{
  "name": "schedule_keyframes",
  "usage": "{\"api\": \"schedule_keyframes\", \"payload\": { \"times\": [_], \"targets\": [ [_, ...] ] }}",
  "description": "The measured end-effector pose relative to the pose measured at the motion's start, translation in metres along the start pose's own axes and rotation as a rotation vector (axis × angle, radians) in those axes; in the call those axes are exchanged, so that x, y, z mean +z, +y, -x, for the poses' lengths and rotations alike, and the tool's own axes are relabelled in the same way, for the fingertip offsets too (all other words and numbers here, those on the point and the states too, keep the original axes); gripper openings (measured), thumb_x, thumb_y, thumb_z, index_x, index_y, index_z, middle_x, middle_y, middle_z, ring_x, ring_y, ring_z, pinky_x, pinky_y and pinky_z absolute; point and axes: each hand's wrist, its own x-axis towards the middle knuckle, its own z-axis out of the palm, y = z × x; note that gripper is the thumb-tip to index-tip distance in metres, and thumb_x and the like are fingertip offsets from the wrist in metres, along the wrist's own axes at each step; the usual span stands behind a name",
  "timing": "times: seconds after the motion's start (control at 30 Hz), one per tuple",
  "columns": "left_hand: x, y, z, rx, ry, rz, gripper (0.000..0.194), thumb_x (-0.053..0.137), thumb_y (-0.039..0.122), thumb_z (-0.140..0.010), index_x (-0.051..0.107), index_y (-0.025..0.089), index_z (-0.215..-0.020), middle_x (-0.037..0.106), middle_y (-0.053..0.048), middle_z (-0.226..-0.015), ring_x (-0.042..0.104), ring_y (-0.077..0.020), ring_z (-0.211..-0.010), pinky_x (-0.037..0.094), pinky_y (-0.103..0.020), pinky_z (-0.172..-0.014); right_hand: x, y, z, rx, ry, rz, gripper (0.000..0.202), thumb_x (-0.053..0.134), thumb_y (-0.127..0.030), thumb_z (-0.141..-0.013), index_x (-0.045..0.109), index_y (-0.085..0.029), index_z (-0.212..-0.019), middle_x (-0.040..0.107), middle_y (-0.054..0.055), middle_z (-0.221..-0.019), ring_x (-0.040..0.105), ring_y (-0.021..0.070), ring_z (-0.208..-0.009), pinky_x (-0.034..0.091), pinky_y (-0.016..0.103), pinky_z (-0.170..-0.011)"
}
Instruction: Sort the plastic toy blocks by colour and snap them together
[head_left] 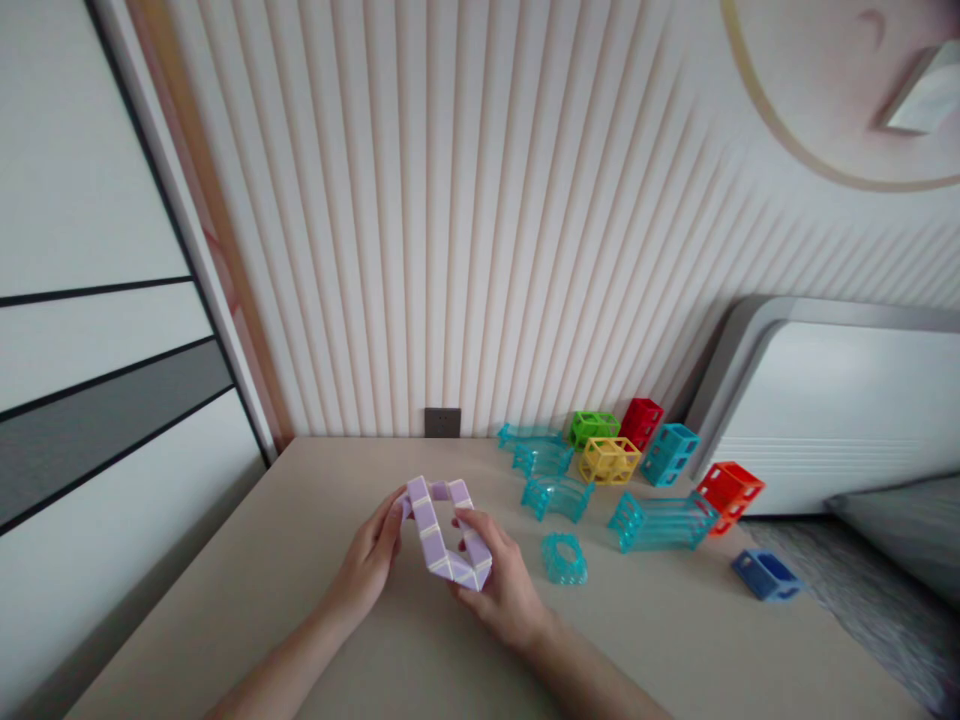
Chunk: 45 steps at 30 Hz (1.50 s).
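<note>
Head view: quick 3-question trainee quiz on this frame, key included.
1. True or false: both hands grip the purple folding puzzle.
2. Which block lies nearest the right hand? A) red block B) round teal piece C) yellow block
3. What colour is the block apart from the others, near the table's right edge?

Key: 1 true; 2 B; 3 blue. The left hand holds the puzzle's left side.
</note>
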Motion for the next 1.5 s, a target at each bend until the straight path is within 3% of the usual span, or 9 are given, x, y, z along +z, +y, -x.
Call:
{"api": "schedule_keyframes", "payload": {
  "times": [0.07, 0.13, 0.27, 0.43, 0.6, 0.8, 1.13, 1.33, 1.5],
  "targets": [
    [-0.003, -0.001, -0.003, 0.057, 0.049, -0.089, 0.061, 0.046, 0.063, -0.094, 0.060, 0.020, -0.135, 0.074, -0.008, -0.102, 0.070, -0.0237, -0.087, 0.057, -0.031, -0.068, 0.006, 0.000, 0.000, 0.101, -0.032, -0.214, 0.075, 0.074, -0.025, -0.080, 0.037, -0.031, -0.145, 0.065, 0.004, -0.106, 0.064, 0.0212, -0.092, 0.050, 0.034, -0.082],
    [-0.008, 0.000, -0.004, 0.116, 0.090, -0.174, 0.056, 0.044, 0.059, -0.097, 0.056, 0.021, -0.137, 0.069, -0.011, -0.127, 0.065, -0.0265, -0.116, 0.055, -0.036, -0.092, 0.012, -0.003, 0.000, 0.170, -0.040, -0.457, 0.090, 0.079, -0.039, -0.079, 0.026, -0.031, -0.151, 0.063, 0.003, -0.101, 0.063, 0.0187, -0.084, 0.049, 0.032, -0.074],
    [-0.015, -0.001, -0.001, 0.263, 0.068, -0.299, 0.053, 0.043, 0.049, -0.100, 0.046, 0.019, -0.144, 0.061, -0.014, -0.139, 0.061, -0.0267, -0.126, 0.052, -0.039, -0.102, 0.017, -0.011, -0.003, 0.262, 0.025, -0.730, 0.101, 0.074, -0.056, -0.083, 0.008, -0.030, -0.155, 0.063, 0.003, -0.099, 0.063, 0.0171, -0.074, 0.049, 0.035, -0.071],
    [-0.013, -0.003, 0.005, 0.473, 0.009, -0.373, 0.051, 0.047, 0.041, -0.099, 0.045, 0.018, -0.144, 0.061, -0.017, -0.139, 0.061, -0.0275, -0.126, 0.050, -0.039, -0.105, 0.014, -0.004, -0.009, 0.345, 0.117, -0.786, 0.089, 0.086, -0.044, -0.074, 0.036, -0.026, -0.145, 0.065, 0.000, -0.088, 0.060, 0.0155, -0.074, 0.045, 0.028, -0.068],
    [-0.002, 0.001, 0.007, 0.296, 0.141, -0.246, 0.055, 0.047, 0.042, -0.099, 0.036, 0.018, -0.148, 0.056, -0.019, -0.144, 0.056, -0.0280, -0.132, 0.049, -0.040, -0.105, 0.017, -0.011, -0.012, 0.417, 0.278, -1.101, 0.075, 0.090, -0.046, -0.067, 0.053, -0.027, -0.129, 0.068, 0.004, -0.106, 0.065, 0.0189, -0.092, 0.051, 0.032, -0.081],
    [0.011, 0.002, 0.016, 0.271, 0.058, -0.176, 0.054, 0.054, 0.043, -0.096, 0.041, 0.019, -0.141, 0.061, -0.019, -0.138, 0.063, -0.0283, -0.122, 0.053, -0.038, -0.097, 0.021, -0.022, -0.009, 0.496, 0.142, -1.212, 0.065, 0.090, -0.046, -0.068, 0.055, -0.025, -0.119, 0.071, 0.003, -0.095, 0.069, 0.0181, -0.079, 0.051, 0.033, -0.078],
    [0.014, 0.006, 0.016, 0.189, -0.116, -0.084, 0.064, 0.052, 0.045, -0.097, 0.028, 0.017, -0.150, 0.049, -0.019, -0.150, 0.053, -0.0276, -0.133, 0.044, -0.037, -0.106, 0.014, -0.021, -0.018, 0.413, 0.340, -1.082, 0.049, 0.090, -0.042, -0.069, 0.054, -0.023, -0.096, 0.060, -0.006, -0.074, 0.055, 0.0088, -0.061, 0.044, 0.022, -0.061],
    [0.008, 0.024, 0.018, 0.070, -0.344, 0.140, 0.061, 0.044, 0.061, -0.097, 0.047, 0.015, -0.137, 0.071, -0.013, -0.109, 0.062, -0.0169, -0.074, 0.049, -0.028, -0.070, 0.011, -0.020, -0.019, 0.384, 0.327, -1.019, 0.048, 0.088, -0.045, -0.071, 0.054, -0.022, -0.096, 0.056, -0.005, -0.071, 0.049, 0.0102, -0.059, 0.041, 0.023, -0.059],
    [0.005, 0.022, 0.015, 0.046, -0.359, 0.167, 0.051, 0.052, 0.054, -0.096, 0.046, 0.018, -0.132, 0.071, -0.008, -0.097, 0.061, -0.0154, -0.074, 0.048, -0.027, -0.070, 0.009, -0.013, -0.021, 0.400, 0.359, -0.995, 0.047, 0.087, -0.048, -0.071, 0.056, -0.020, -0.094, 0.050, -0.006, -0.071, 0.041, 0.0075, -0.055, 0.033, 0.020, -0.049]
  ]
}}
